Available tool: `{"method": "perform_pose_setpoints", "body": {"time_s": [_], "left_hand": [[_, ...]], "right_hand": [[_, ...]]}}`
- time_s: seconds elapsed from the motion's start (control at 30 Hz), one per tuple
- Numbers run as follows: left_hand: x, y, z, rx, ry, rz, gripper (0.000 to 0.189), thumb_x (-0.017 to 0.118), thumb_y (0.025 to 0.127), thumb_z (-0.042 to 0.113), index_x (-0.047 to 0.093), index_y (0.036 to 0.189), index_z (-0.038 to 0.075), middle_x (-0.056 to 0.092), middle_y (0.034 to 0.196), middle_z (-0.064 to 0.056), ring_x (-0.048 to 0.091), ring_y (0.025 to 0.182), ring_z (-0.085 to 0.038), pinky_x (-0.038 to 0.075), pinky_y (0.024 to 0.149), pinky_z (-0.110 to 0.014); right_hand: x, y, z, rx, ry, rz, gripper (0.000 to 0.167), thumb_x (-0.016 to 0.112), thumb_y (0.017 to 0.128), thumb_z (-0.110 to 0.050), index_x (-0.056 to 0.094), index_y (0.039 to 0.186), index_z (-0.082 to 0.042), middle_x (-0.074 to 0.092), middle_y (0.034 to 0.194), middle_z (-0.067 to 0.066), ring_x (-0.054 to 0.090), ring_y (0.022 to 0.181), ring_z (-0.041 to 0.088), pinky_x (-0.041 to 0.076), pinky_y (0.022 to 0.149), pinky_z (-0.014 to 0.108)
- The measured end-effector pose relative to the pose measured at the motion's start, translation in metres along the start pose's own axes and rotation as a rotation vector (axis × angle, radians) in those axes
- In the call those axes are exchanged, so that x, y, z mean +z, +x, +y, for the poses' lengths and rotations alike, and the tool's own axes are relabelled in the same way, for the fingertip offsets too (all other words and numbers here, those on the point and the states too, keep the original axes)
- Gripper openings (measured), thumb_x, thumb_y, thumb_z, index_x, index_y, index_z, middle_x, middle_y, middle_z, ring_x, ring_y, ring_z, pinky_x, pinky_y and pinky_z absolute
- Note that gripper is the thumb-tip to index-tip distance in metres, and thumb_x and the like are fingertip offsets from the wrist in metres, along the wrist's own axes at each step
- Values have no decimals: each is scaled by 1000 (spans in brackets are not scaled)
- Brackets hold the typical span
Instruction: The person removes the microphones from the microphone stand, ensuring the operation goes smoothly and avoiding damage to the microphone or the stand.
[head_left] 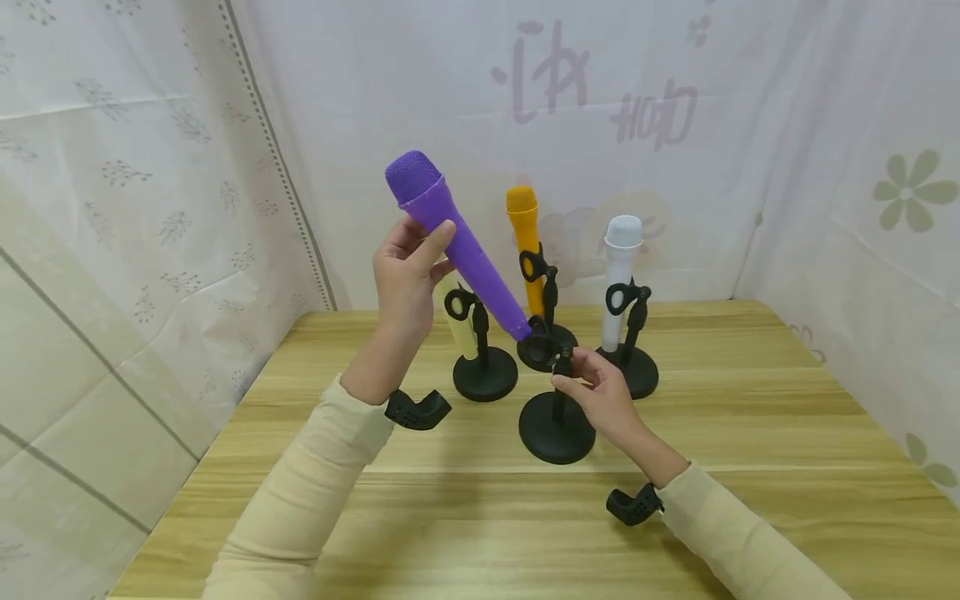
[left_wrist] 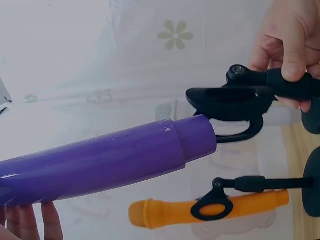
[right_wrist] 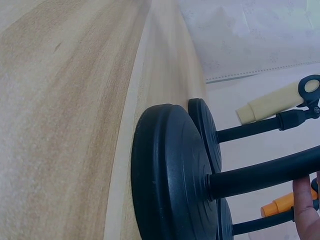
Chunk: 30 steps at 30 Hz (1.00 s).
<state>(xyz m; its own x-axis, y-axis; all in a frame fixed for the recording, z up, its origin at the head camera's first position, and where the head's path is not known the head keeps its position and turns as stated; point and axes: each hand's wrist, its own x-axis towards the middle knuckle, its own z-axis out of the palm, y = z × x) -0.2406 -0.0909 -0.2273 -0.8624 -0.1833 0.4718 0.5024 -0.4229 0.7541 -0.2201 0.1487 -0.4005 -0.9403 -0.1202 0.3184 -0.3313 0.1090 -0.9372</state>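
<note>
My left hand [head_left: 403,279] grips a purple microphone [head_left: 483,267] around its upper body, head up to the left and narrow tail slanting down to the right. In the left wrist view, the tail end of the purple microphone [left_wrist: 100,162] is right at the opening of a black clip [left_wrist: 227,102]. That clip tops a black desktop microphone stand [head_left: 557,429], whose round base is on the table. My right hand [head_left: 600,396] pinches this stand by its neck, just below the clip. Fingers [right_wrist: 302,205] show beside the stand's pole in the right wrist view.
Behind are three more stands holding microphones: a cream microphone [head_left: 461,333] at left, partly hidden by my left hand, an orange microphone [head_left: 525,225] in the middle and a white microphone [head_left: 621,258] at right. A patterned curtain [head_left: 420,75] hangs behind the wooden table [head_left: 750,467].
</note>
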Motion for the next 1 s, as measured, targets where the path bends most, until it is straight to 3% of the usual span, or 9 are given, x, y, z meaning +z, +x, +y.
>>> {"method": "perform_pose_setpoints", "body": {"time_s": [0.17,0.43,0.67,1.0], "left_hand": [[-8,-1,4,-15,23,6,22,71,87,6,67,109,5,64,96,-8,63,84,-20,55,67,-29],[-18,-5,6,-58,63,-2,26,72,87,5,67,112,4,66,96,-7,65,84,-20,56,68,-29],[-27,-12,7,-117,91,-45,23,71,87,3,67,110,4,66,95,-6,66,85,-19,56,71,-31],[-40,-22,10,-192,152,-66,23,71,87,2,66,110,5,65,95,-6,66,85,-18,57,73,-33]], "right_hand": [[0,-1,-2,7,7,5,38,71,88,-3,56,122,7,63,106,17,62,93,10,53,82,24],[3,-10,-29,-12,-12,-3,36,69,89,-1,56,121,11,63,108,22,61,92,7,52,82,22],[-1,-2,1,-15,-10,5,38,72,89,-10,58,121,3,63,108,18,62,95,12,53,83,24],[-1,-1,-1,1,-15,2,37,73,88,-12,59,120,1,64,108,17,62,95,13,53,83,25]]}}
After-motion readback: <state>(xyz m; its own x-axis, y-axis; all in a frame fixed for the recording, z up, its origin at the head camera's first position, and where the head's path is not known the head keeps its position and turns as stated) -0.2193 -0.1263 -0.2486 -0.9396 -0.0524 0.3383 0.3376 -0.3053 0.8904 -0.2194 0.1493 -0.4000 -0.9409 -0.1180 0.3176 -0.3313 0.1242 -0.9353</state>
